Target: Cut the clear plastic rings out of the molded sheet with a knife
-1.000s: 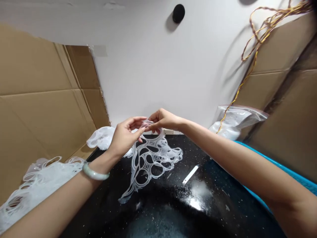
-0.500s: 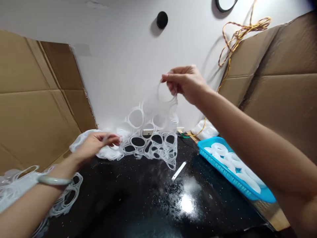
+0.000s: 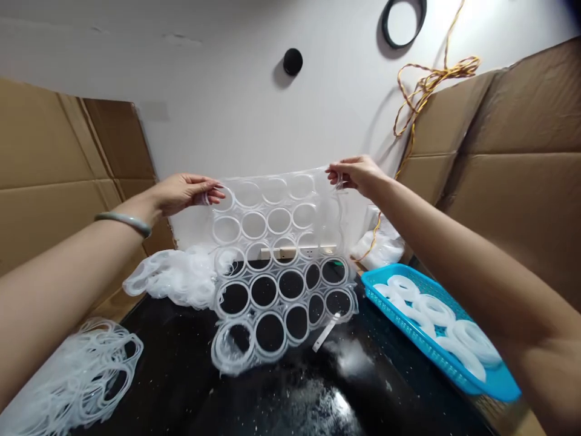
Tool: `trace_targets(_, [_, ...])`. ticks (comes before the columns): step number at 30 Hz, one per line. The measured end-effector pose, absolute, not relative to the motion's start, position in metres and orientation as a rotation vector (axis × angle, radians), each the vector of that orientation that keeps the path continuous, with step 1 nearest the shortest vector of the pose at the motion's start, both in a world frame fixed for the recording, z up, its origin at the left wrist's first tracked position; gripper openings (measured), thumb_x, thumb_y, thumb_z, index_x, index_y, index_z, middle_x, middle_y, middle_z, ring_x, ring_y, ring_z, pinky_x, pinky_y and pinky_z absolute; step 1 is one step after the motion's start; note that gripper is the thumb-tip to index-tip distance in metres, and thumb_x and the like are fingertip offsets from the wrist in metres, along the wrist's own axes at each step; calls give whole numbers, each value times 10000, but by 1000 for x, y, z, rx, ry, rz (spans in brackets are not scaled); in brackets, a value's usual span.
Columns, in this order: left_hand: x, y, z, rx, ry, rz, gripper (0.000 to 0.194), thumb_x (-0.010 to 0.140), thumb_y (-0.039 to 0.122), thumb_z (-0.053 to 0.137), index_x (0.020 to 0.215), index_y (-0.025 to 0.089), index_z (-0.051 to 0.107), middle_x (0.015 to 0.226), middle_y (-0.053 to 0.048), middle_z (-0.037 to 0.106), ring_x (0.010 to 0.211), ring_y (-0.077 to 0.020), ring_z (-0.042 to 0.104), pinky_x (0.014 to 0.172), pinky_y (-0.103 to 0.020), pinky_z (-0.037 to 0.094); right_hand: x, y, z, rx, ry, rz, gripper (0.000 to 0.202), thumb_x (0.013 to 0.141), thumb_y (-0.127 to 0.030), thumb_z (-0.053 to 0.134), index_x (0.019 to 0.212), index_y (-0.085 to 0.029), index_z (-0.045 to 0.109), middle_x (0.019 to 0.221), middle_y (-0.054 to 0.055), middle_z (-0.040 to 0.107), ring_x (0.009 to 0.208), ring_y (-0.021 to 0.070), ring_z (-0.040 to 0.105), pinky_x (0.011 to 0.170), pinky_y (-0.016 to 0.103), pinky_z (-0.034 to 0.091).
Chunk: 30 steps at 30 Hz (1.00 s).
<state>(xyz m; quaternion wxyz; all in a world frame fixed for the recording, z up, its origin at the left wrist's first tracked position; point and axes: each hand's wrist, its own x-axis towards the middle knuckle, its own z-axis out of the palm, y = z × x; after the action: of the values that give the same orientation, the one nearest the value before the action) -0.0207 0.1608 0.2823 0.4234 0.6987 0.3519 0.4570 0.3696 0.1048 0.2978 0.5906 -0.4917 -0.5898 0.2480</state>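
So the left hand (image 3: 181, 192) has the top left corner of the plastic sheet (image 3: 278, 287) pinched between thumb and fingers, and the right hand (image 3: 358, 174) is pinching the top edge over on the right, other fingers loosely curled. The sheet hangs between them in front of the wall, its rows of round shapes spread out and its lower part over the black tabletop (image 3: 181, 363). Can't tell if the bottom edge touches down. I'd call this step holding the thing up and opening it out: the left and middle look pretty flat, but the right side is creased and the near left corner looks bunched. Imo the next move calls for even, gentle tension and light fingers at those folds, since stuff this thin probably snags or stretches easily. There's also a small white strip (image 3: 323, 336) right by the lower right edge, so that could catch. Further out, the blue basket (image 3: 408, 336) of white rings (image 3: 436, 309) sits right, with tangled plastic (image 3: 91, 375) near left and a whitish pile (image 3: 175, 275) far left.
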Motion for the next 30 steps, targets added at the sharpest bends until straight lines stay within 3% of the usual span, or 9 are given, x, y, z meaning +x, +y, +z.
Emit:
trace_targets(5, [-11,187,289,1819,930,1129,239,784,280,744,938,98,722,878,-135,738,749,-174,702,784,-288,553,379,124,296,-1157,-1356,579,147,811,-243,724,773,-123,647,793,100,673,673,123,619,592,237,505])
trace_targets(11, [-8,163,283,2012,929,1031,256,791,338,717,947,137,738,893,-115,746,794,-197,695,751,-280,553,390,110,284,-1219,-1517,580,268,769,-362,739,845,-108,701,888,130,703,783,158,638,659,261,498])
trace_targets(16, [-18,107,215,2250,1013,646,273,832,422,646,986,219,744,945,-71,748,891,-203,690,857,-349,540,405,67,223,-1312,-1723,650,420,693,-517,738,861,-131,745,943,123,711,882,210,632,738,313,495])
trace_targets(23, [-34,30,69,2186,859,294,239,872,398,593,951,245,758,923,-27,753,839,-192,692,786,-280,540,406,-20,112,-1404,-2117,1018,439,744,-559,672,872,-150,768,978,99,706,929,225,629,831,322,467])
trace_targets(26, [-31,19,44,2213,747,233,234,880,375,585,933,226,756,919,-32,747,831,-182,681,786,-265,525,405,-34,94,-1441,-2199,991,444,782,-550,638,872,-134,764,995,105,700,921,218,630,821,300,463])
trace_targets(30, [-24,27,51,2254,683,189,278,878,381,581,772,182,743,851,-46,740,778,-175,674,742,-256,520,406,-33,93,-1472,-2233,915,425,807,-528,620,900,-136,755,902,83,706,823,188,629,729,271,470])
